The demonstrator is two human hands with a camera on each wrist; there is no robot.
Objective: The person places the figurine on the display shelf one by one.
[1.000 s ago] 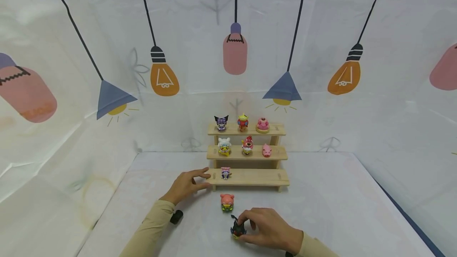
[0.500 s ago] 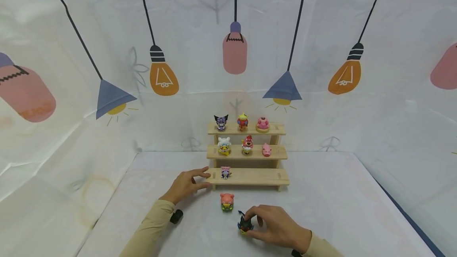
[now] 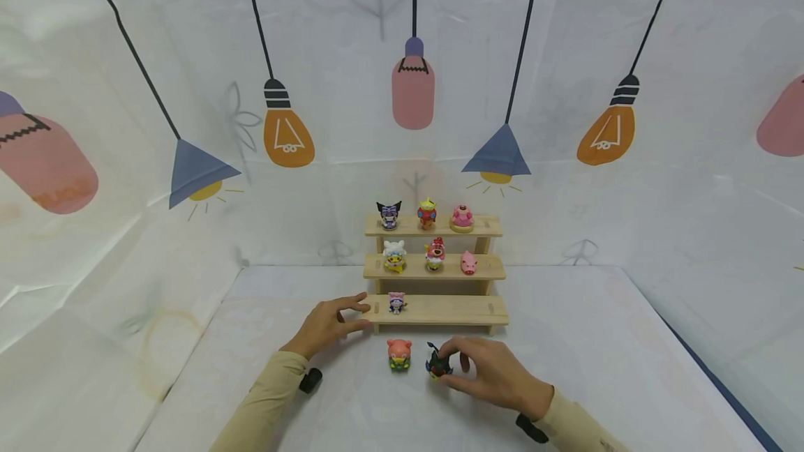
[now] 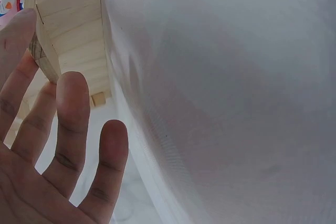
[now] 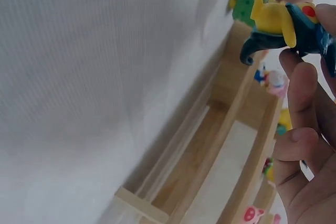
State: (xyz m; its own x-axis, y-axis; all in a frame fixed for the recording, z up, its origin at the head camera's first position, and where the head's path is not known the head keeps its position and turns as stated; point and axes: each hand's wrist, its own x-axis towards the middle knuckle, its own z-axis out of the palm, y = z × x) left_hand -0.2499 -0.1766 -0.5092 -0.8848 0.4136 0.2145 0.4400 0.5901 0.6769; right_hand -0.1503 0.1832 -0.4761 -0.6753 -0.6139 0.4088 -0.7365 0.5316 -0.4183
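Observation:
My left hand point(image 3: 326, 326) is at the left end of the bottom step of a three-tier wooden display shelf point(image 3: 449, 310), thumb and forefinger gripping that end. In the left wrist view its other fingers point(image 4: 72, 98) stay loosely spread beside the wood. My right hand point(image 3: 493, 372) pinches a yellow figurine in a dark teal hooded costume point(image 5: 278, 17) between thumb and fingers, in front of the shelf. A pink-headed figurine with a green lower part point(image 3: 398, 354) stands on the white table to its left. One small pink-and-purple figurine point(image 3: 396, 303) stands at the left of the bottom step.
The middle step holds a white-hooded figurine point(image 3: 394, 257), a red bear figurine point(image 3: 435, 254) and a pink pig point(image 3: 468, 263). Above are a purple-black figurine point(image 3: 389, 215), a green-headed alien point(image 3: 427, 214) and a pink figurine point(image 3: 462, 218). A white printed curtain point(image 3: 352, 124) hangs behind.
My right hand has carried the dark-hooded figurine away from me and slightly right, from in front of the pink-headed figurine to its right side. The left hand has stayed put.

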